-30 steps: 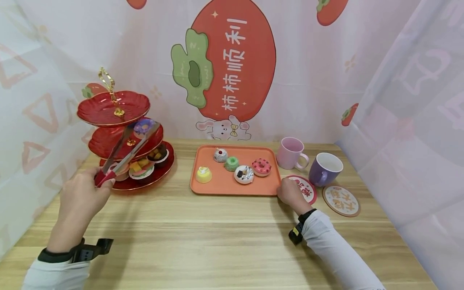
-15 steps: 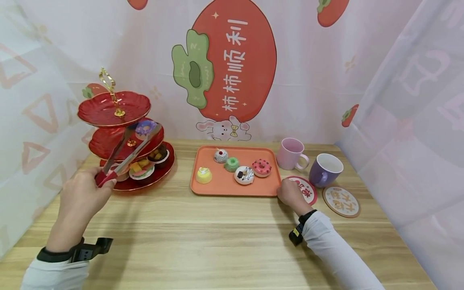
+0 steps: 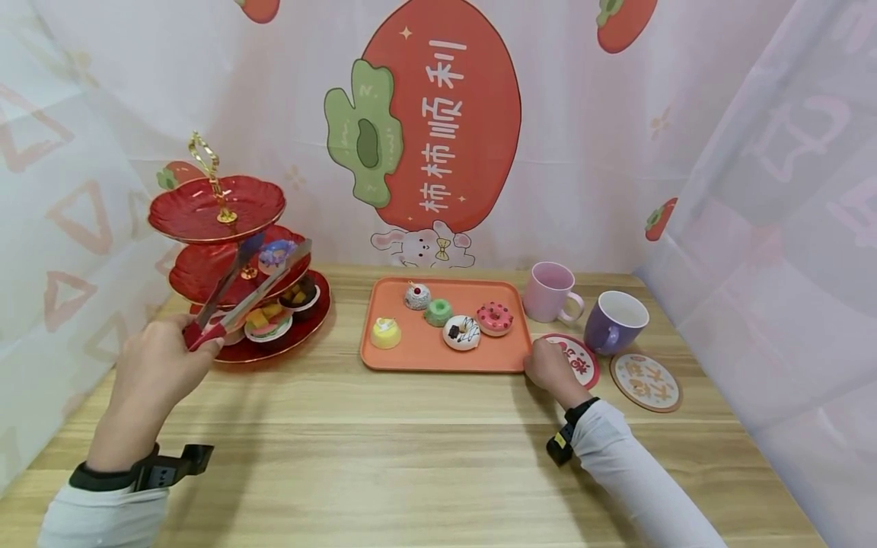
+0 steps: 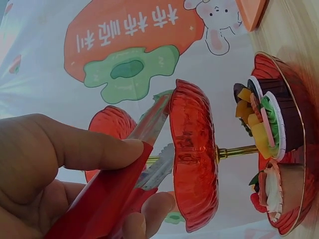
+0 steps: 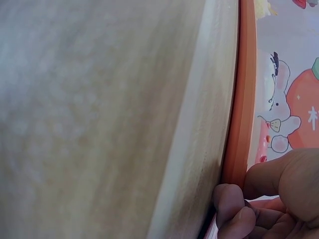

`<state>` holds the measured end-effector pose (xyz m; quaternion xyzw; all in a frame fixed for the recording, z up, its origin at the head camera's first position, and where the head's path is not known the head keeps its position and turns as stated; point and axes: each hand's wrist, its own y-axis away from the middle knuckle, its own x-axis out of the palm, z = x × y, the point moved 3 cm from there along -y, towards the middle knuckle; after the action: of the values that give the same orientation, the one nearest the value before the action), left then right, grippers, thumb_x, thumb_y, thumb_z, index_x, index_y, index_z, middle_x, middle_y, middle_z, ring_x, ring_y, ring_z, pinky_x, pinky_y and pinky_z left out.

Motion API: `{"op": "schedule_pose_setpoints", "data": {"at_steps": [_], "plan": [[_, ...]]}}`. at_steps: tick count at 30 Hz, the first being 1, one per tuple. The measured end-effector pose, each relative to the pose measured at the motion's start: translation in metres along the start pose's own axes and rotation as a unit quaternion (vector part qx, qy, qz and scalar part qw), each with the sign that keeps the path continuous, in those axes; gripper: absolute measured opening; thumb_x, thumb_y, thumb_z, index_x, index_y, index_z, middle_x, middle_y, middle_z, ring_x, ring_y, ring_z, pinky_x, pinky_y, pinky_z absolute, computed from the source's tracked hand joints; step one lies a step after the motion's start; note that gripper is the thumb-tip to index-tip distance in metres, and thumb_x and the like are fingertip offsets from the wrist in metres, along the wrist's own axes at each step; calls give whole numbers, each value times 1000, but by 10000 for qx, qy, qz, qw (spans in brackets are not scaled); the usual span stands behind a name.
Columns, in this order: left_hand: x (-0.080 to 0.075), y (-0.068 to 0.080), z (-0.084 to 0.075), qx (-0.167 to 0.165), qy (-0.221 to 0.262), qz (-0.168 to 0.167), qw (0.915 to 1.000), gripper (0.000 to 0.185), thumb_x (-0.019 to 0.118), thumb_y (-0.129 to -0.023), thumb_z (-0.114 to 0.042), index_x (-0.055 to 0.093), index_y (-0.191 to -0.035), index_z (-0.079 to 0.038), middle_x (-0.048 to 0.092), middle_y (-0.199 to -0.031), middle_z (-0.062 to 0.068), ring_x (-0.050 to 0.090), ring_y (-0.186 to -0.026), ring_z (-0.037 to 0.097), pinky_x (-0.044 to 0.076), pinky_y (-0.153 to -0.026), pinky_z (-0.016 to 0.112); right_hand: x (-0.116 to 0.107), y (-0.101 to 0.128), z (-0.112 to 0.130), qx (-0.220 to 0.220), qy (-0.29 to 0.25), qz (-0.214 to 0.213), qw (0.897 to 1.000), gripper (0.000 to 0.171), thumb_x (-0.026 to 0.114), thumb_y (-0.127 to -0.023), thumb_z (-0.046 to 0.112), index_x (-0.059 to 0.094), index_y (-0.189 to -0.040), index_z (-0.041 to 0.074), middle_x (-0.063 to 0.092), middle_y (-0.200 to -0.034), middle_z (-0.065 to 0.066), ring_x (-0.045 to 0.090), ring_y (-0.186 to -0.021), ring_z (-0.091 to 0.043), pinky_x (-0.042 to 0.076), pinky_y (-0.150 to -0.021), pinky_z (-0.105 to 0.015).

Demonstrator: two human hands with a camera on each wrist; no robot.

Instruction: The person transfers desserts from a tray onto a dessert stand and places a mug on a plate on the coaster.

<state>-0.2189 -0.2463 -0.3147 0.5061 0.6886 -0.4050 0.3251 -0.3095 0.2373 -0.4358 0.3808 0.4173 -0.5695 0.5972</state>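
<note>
Left hand (image 3: pixel 159 364) grips red-handled metal tongs (image 3: pixel 248 286); tips pinch a purple-iced doughnut (image 3: pixel 276 252) over the middle plate of the red three-tier stand (image 3: pixel 205 266), up and away from that hand. Right hand (image 3: pixel 548 365), fingers curled, rests against the orange rectangular plastic tray's (image 3: pixel 425 352) near-right corner, partly on a round red-rimmed coaster (image 3: pixel 581 358).

on the worktop (image 3: pixel 425 449) the tiered stand (image 3: pixel 226 251) sits far left, the tray (image 3: pixel 418 350) of cakes at centre, two mugs (image 3: pixel 548 289) behind two coasters (image 3: pixel 644 380) right, tongs (image 3: pixel 247 289) reaching the stand's middle tier.
</note>
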Motion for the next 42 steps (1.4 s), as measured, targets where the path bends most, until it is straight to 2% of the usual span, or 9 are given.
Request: {"op": "schedule_pose_setpoints", "data": {"at_steps": [10, 22, 27, 31, 36, 42], "plan": [[1, 2, 1, 13, 39, -110, 9999, 37, 66, -82, -16, 55, -102, 13, 58, -70, 19, 50, -61, 32, 35, -42, 33, 0, -1, 0, 19, -51, 24, 10000, 15, 52, -80, -2, 53, -66, 1, 47, -60, -8, 47, -56, -23, 39, -52, -35], [6, 6, -4, 429, 182, -389, 9982, 39, 69, -80, -12, 57, -105, 15, 58, -73, 22, 50, -61, 31, 37, -44, 32, 1, -1, -1, 35, -55, 12, 10000, 13, 52, -80, -1, 54, -67, 1, 48, -61, -9, 47, -57, -23, 40, -53, -36], [9, 7, -9, 603, 256, -240, 9976, 44, 67, -81, -13, 54, -113, 15, 58, -64, 14, 47, -49, 22, 36, -41, 33, 1, -1, -1, 13, -55, 14, 10000, 13, 52, -79, -2, 53, -66, 1, 48, -61, -9, 47, -57, -23, 40, -53, -36], [13, 9, -13, 674, 262, -127, 9973, 46, 68, -81, -15, 53, -115, 13, 55, -59, 9, 43, -46, 20, 34, -41, 33, 1, 0, 0, -32, -43, 4, 10000, 14, 52, -79, -2, 53, -65, 1, 47, -61, -8, 47, -56, -23, 39, -53, -35], [22, 10, -18, 704, 281, 12, 9971, 47, 70, -80, -16, 54, -115, 12, 58, -65, 13, 45, -48, 20, 35, -43, 33, 1, 0, 0, -38, 16, 26, 10000, 16, 51, -79, -2, 52, -64, 1, 46, -59, -8, 46, -56, -23, 38, -53, -35], [33, 11, -21, 600, 498, 217, 9967, 51, 71, -80, -16, 52, -117, 13, 61, -71, 16, 48, -51, 20, 38, -42, 32, 3, -2, -1, 160, -31, 78, 9998, 14, 51, -80, -1, 53, -66, 1, 46, -61, -9, 47, -56, -23, 37, -52, -33]]}}
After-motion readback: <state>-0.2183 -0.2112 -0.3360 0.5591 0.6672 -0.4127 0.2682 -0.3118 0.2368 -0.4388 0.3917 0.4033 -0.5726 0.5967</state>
